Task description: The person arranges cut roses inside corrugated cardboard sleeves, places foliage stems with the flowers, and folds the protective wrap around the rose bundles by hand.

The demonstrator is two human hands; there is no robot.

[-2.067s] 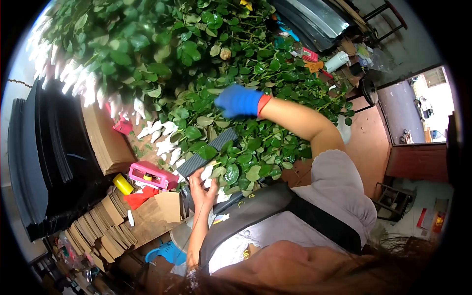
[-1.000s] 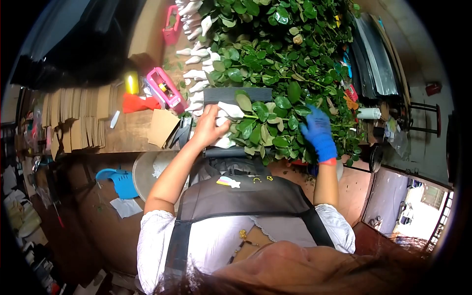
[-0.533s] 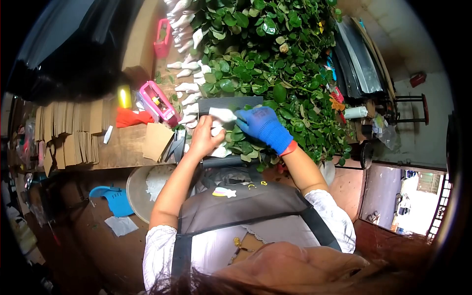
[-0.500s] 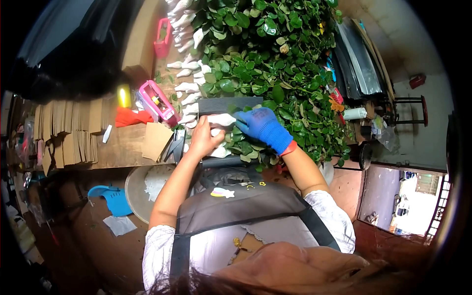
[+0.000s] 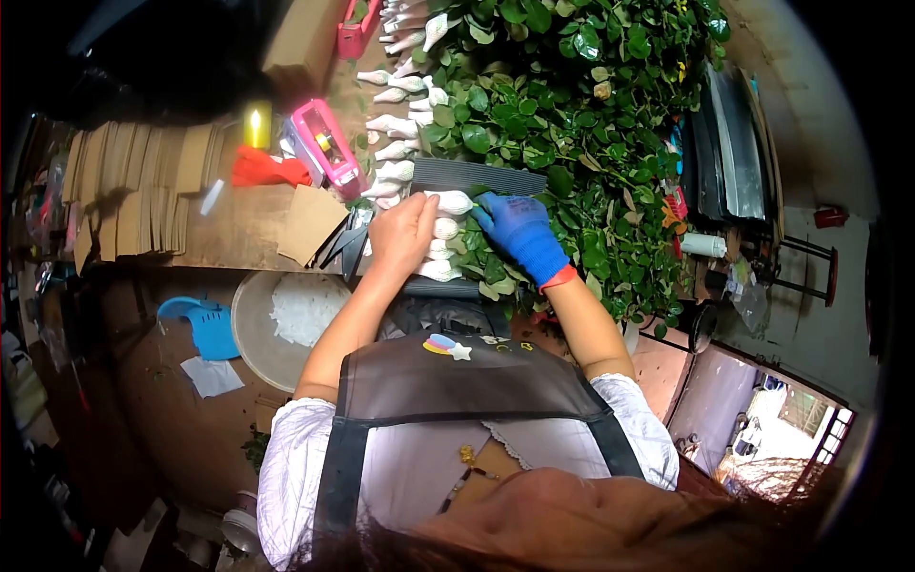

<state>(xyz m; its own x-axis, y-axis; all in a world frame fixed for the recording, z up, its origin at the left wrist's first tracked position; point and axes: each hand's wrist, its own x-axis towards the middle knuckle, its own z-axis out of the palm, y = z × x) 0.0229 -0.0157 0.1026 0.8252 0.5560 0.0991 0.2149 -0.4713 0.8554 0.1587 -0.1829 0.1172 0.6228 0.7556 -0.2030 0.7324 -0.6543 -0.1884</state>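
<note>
A rose bud in a white net sleeve (image 5: 451, 202) lies between my two hands. My bare left hand (image 5: 400, 232) pinches the tip of that sleeve between thumb and fingers. In a blue knitted glove, my right hand (image 5: 515, 224) closes on the green stem just below the bud. More sleeved rose buds (image 5: 440, 270) lie right under and beside it, heads to the left. Behind the hands, a dark ribbed board (image 5: 491, 175) rests across the leafy stems.
Leafy rose stems (image 5: 572, 124) pile over the table's right side. A pink tape dispenser (image 5: 326, 148), scissors (image 5: 351, 246), a cardboard piece (image 5: 313, 224) and stacked cardboard (image 5: 143, 186) are on the left. A round bin (image 5: 250, 329) with white scraps stands below the table edge.
The camera view has shifted, so the table appears higher and further right. Both hands stay at the bud, and its sleeve now looks rounder and shorter.
</note>
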